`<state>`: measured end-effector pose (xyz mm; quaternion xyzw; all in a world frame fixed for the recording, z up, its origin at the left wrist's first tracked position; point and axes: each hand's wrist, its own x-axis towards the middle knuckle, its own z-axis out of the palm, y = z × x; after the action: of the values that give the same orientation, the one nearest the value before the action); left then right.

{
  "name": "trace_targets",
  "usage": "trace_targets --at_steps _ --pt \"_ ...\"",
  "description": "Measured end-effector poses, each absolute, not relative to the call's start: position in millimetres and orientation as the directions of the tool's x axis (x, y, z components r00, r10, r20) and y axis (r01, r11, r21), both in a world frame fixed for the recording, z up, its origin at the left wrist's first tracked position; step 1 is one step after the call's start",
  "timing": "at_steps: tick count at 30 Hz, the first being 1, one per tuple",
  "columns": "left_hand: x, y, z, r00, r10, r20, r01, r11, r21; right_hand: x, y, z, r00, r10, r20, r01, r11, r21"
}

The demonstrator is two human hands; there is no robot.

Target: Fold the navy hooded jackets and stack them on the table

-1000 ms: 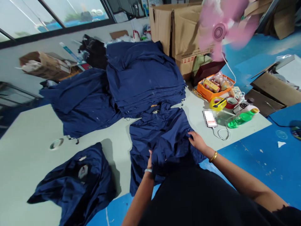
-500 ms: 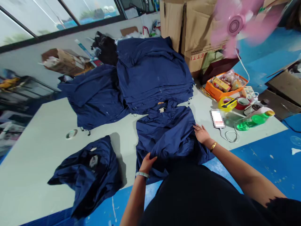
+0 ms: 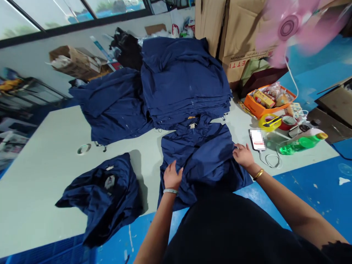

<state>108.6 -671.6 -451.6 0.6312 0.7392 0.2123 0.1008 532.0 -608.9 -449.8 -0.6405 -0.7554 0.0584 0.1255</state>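
Navy work jacket (image 3: pixel 198 157) lying on a pale grey table (image 3: pixel 41 176), with its neck label (image 3: pixel 192 125) toward the far side and its near part bunched in loose folds. Left hand (image 3: pixel 172 175), wearing a pale green bangle (image 3: pixel 170 191), rests palm-down on the jacket's near left folds, its fingers open; no pinch of cloth shows. Right hand (image 3: pixel 243 154), wearing a gold bangle (image 3: pixel 258 174), lies at the jacket's right side, with its fingertips (image 3: pixel 236 147) on the fold and equally open. The jacket lies between the two hands.

Beyond the collar and touching it, a tall stack of folded navy garments (image 3: pixel 184 82); to the stack's left, a looser navy heap (image 3: pixel 110 106). At lower left, well apart from the hands, a crumpled navy jacket with a white badge (image 3: pixel 109 181); beyond it, a tape roll (image 3: pixel 84 149).

Right of the right hand: a pixelated handheld device (image 3: pixel 257 140) with a white cable, a yellow tape roll (image 3: pixel 269 123), a green plastic bottle (image 3: pixel 302 143) and an orange tray of packaged snacks (image 3: pixel 268 101). Behind these, cardboard boxes (image 3: pixel 233 36) and a pink electric fan (image 3: pixel 287 27) with blurred blades.
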Motion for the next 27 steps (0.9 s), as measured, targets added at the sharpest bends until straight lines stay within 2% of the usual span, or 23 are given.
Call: trace_targets --at_steps 2,4,6,9,12,17,22,27 --pt "131.8 -675.2 -454.7 -0.015 0.983 0.181 0.949 -0.043 0.313 506.3 -602.5 -440.1 -0.202 0.96 0.194 0.924 0.252 -0.287" --pt "151.9 -676.8 -460.9 0.126 0.983 0.135 0.963 -0.153 0.221 477.7 -598.6 -438.8 -0.264 0.941 0.211 0.9 0.319 -0.297" --pt "163.4 -676.2 -470.5 0.176 0.983 0.055 0.97 -0.183 0.161 452.6 -598.9 -447.2 -0.299 0.941 0.159 0.899 0.334 -0.285" --pt "163.3 -672.3 -486.5 0.159 0.985 -0.065 0.982 -0.151 0.113 430.9 -604.9 -471.7 -0.298 0.954 -0.005 0.923 0.287 -0.256" --pt "154.5 -667.5 -497.1 0.171 0.971 -0.168 0.982 -0.153 0.112 426.3 -609.9 -494.7 -0.283 0.949 -0.136 0.94 0.246 -0.235" --pt "147.7 -663.8 -502.3 0.185 0.954 -0.235 0.979 -0.157 0.133 425.7 -608.5 -509.1 -0.255 0.951 -0.176 0.953 0.216 -0.213" --pt "139.3 -664.7 -503.1 0.236 0.938 -0.253 0.966 -0.198 0.167 419.9 -610.4 -504.3 -0.227 0.957 -0.184 0.963 0.192 -0.188" --pt "126.8 -668.1 -493.7 0.31 0.91 -0.274 0.941 -0.252 0.225 408.3 -608.8 -478.4 -0.174 0.937 -0.304 0.978 0.128 -0.166"
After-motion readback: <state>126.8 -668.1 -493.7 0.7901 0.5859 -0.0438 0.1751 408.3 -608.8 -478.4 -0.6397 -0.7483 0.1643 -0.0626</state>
